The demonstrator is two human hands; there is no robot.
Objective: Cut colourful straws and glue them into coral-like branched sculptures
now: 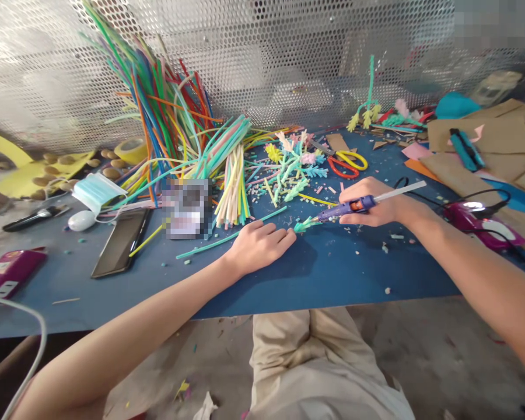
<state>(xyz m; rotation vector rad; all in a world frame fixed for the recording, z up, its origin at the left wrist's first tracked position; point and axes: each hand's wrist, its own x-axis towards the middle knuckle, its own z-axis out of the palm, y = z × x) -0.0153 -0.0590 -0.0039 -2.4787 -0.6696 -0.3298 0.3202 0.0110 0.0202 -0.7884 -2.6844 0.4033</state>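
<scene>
My right hand (378, 198) is wrapped round a purple glue gun (347, 209), with a pale glue stick (402, 191) poking out of its back end. The gun's nozzle points left, at a small green pipe-cleaner piece (306, 224) with short branching tips. That piece is pinched in the fingers of my left hand (265, 248), low over the blue table. Whether nozzle and piece touch, I cannot tell. Behind the hands lie branching pipe-cleaner sprigs (295, 166) in green, pink, yellow and blue. A long teal pipe cleaner (210, 246) runs behind my left hand.
Bundles of coloured pipe cleaners (157, 111) lean on the perforated metal panel (262, 64). Red-and-yellow-handled scissors (343, 163) lie behind my right hand. A phone (120, 242) and a face mask (97, 191) are left; cardboard (476, 137) and a corded magenta box (481, 224) are right.
</scene>
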